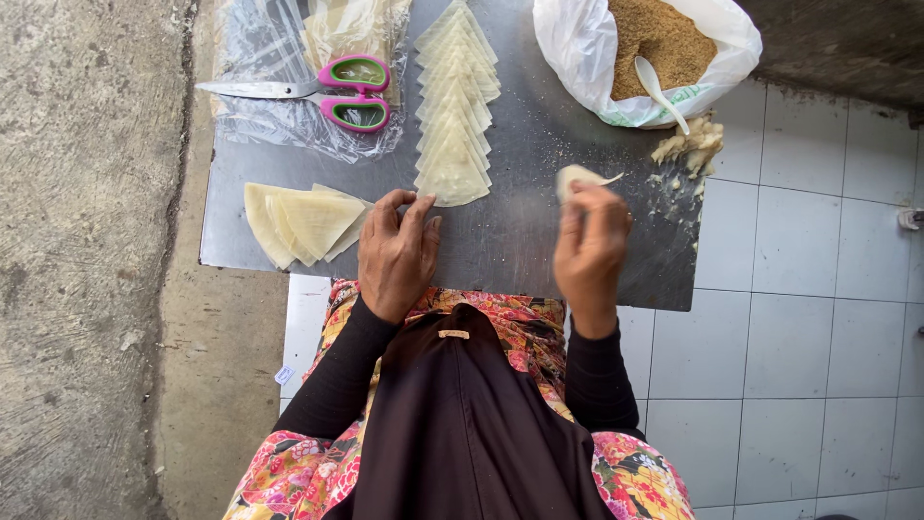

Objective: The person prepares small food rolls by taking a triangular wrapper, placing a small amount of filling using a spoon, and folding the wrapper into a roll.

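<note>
On the steel worktop (539, 231) I saw work barely begun: my right hand (589, 246) pinched one folded wrapper (576, 177), my left hand (397, 252) lay spread beside the long unfilled wrapper row (452, 106).

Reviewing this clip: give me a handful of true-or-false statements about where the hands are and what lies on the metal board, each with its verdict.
1. The right hand holds a small folded pale pastry piece. True.
2. The pink-and-green-handled scissors lie inside the white plastic bag of brown crumbly filling. False: they lie on clear plastic wrap at the board's far left.
3. The left hand touches the near end of the overlapping row of pale triangular pastry sheets. True.
4. A white spoon rests in the bag of filling. True.
5. The grey metal board sits on grass. False: it sits over white tiles and concrete.
</note>
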